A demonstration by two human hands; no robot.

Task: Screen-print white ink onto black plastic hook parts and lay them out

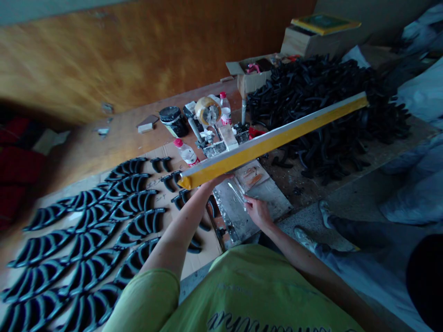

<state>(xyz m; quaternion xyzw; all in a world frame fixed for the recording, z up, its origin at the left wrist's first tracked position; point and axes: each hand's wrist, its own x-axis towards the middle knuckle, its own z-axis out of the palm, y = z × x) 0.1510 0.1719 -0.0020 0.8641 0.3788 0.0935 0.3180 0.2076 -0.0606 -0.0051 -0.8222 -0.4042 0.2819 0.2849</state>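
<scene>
My right hand (258, 211) is over a stained metal plate (277, 198), its fingers closed at the near end of a thin shiny strip (236, 191). What kind of thing the strip is, I cannot make out. My left hand (222, 179) reaches in from the left, close to the strip's far end. A long yellow and white bar (277, 144) crosses the view and hides part of this hand, so its grip does not show. Beyond the strip, a small flat board (249, 174) bears orange-brown pieces (255, 179).
Rows of black curved handles (93, 240) lie on cardboard (166, 240) at left. Behind the bar stand a machine with a tan roller (207, 110), a red-capped bottle (187, 153) and a black tub (173, 120). Loose black parts (311, 87) are heaped at right, near a person's legs (349, 244).
</scene>
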